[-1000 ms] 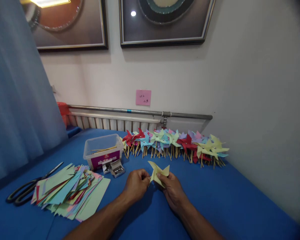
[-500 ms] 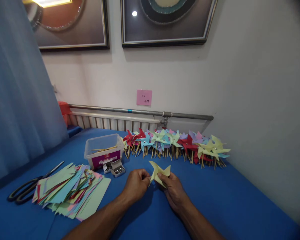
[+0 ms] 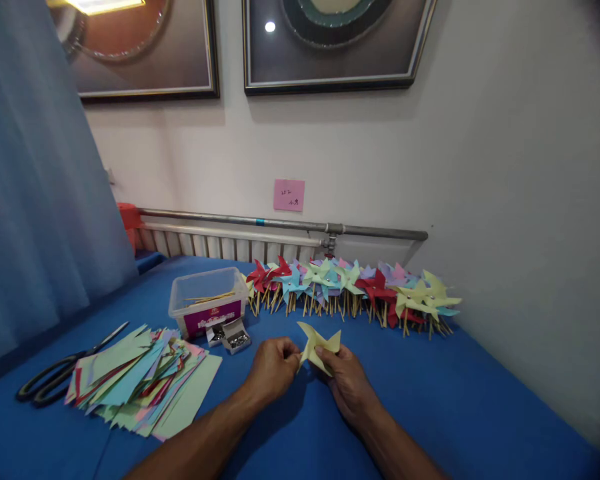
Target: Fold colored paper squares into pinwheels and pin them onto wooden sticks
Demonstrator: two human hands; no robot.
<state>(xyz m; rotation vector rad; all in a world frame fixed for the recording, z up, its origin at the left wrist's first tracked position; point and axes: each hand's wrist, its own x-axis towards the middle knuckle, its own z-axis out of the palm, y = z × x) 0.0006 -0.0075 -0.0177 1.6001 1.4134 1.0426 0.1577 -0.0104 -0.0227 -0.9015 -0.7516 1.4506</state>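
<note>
Head camera looks down over my two forearms to the blue cloth-covered table (image 3: 430, 400), and almost nothing has moved over the last second: my hands sit in the same spot and the whole view has only drifted a touch. My left hand (image 3: 273, 368) is closed, its fingertips pinching the left edge of the pale yellow folded paper pinwheel head (image 3: 319, 345). My right hand (image 3: 345, 379) is curled on it from below and the right, thumb pressed against the near blade. So both hands are close together and clamped on the same piece, which stands just above the cloth in front of me, its points sticking up and out as before. I think the fingers are working at the centre of the blades, but they cover that spot and I cannot tell what is there.

To my left lies the loose stack of coloured paper squares (image 3: 140, 383), with the black-handled scissors (image 3: 55, 380) beyond it. Ahead are the clear plastic tub with a purple label (image 3: 207, 303) and the small open box of metal pins (image 3: 236, 337) touching its front. Along the wall runs the row of finished paper pinwheels on wooden sticks (image 3: 350, 290), well apart from my hands.
</note>
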